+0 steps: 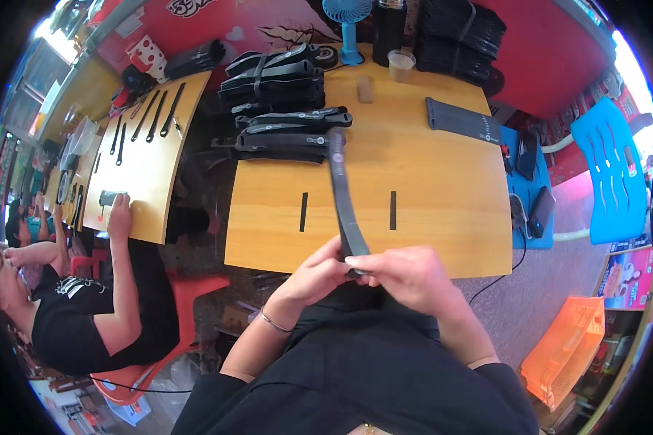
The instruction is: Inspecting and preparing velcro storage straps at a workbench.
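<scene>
Head view shows both hands, left hand (pixel 318 272) and right hand (pixel 406 274), pinching closed on the near end of a long dark strap (pixel 341 192) stretched away over the wooden table (pixel 442 210), apparently to keep it taut.

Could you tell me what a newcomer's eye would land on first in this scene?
Probably the long dark strap, held at its near end by the left hand and right hand and stretching away over the wooden table. Next, the stack of similar straps at the table's far left, and the blue fan behind it.
</scene>
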Available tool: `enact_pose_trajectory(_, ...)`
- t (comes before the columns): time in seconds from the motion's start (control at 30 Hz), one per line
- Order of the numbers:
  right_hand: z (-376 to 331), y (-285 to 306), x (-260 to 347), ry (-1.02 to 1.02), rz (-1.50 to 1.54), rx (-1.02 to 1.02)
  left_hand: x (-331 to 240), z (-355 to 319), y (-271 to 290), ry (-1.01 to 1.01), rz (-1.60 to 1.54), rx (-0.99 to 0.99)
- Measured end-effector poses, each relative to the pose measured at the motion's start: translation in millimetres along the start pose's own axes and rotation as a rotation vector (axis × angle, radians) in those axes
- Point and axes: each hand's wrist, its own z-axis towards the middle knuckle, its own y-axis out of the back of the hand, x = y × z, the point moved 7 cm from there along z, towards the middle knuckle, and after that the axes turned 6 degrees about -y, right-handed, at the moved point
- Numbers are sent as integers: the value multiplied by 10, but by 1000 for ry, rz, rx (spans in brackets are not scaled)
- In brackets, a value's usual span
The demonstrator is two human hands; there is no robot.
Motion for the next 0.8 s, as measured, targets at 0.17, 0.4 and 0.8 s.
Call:
enact_pose_trajectory(0.17,-73,-46,41,26,-130,-40,-162,163,6,-230,-264,-108)
enact_pose_trajectory(0.4,-183,275,-216,-232,2,-150,-205,146,16,-378,24,-182)
enact_pose_trajectory(0.8,119,214,-249,-19,-137,1,-71,143,109,-235,168,-460)
